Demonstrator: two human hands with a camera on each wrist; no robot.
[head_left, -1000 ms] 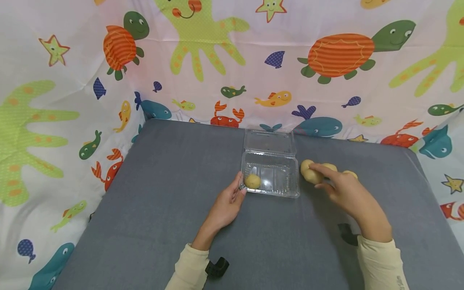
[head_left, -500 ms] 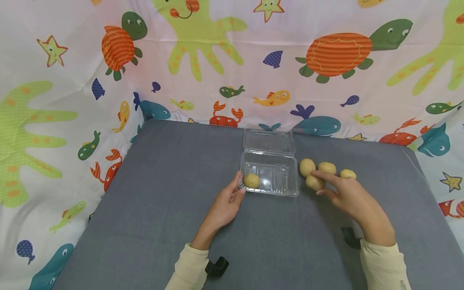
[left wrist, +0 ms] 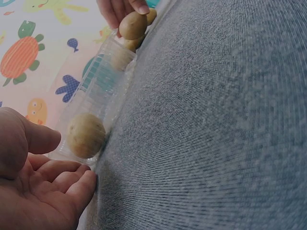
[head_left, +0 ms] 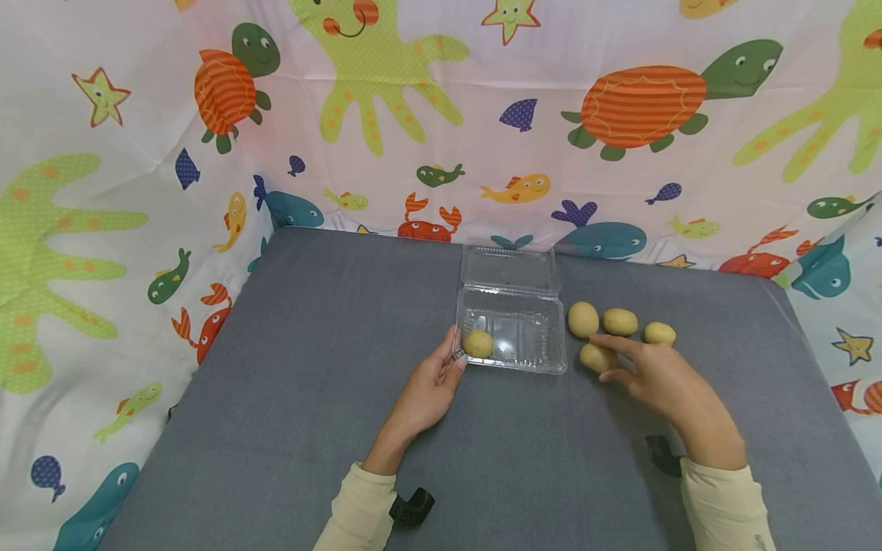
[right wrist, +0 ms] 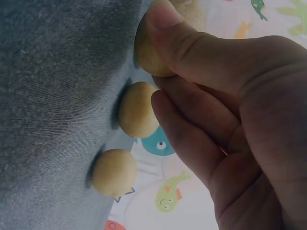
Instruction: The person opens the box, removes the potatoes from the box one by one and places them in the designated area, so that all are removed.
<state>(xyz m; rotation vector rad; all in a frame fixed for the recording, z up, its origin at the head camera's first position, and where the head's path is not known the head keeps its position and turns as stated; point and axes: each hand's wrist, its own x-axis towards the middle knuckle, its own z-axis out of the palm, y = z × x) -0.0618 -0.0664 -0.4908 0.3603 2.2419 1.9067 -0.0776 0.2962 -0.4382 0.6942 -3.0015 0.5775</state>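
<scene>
A clear plastic clamshell container (head_left: 530,360) lies with its lid (head_left: 510,269) folded back toward the wall. One potato (head_left: 478,344) sits in its near left corner. My left hand (head_left: 430,386) holds that corner, thumb at the front and fingers along the left side. To the right of the container my right hand (head_left: 668,383) pinches a potato (head_left: 594,357) on the table between thumb and fingers; the right wrist view shows the thumb (right wrist: 180,40) against it. Around it lie a round potato (head_left: 583,320), an oval potato (head_left: 620,322) and a smaller potato (head_left: 659,333).
The grey cloth-covered table (head_left: 310,367) spreads out on both sides. A fabric curtain (head_left: 386,176) printed with sea animals rises behind it and to the sides, close to the lid's back edge. Each wrist carries a black strap mount (head_left: 412,508).
My right hand has drawn the pinched potato slightly toward me, apart from the oval one. More of the potatoes behind it show. The left hand and container stay put.
</scene>
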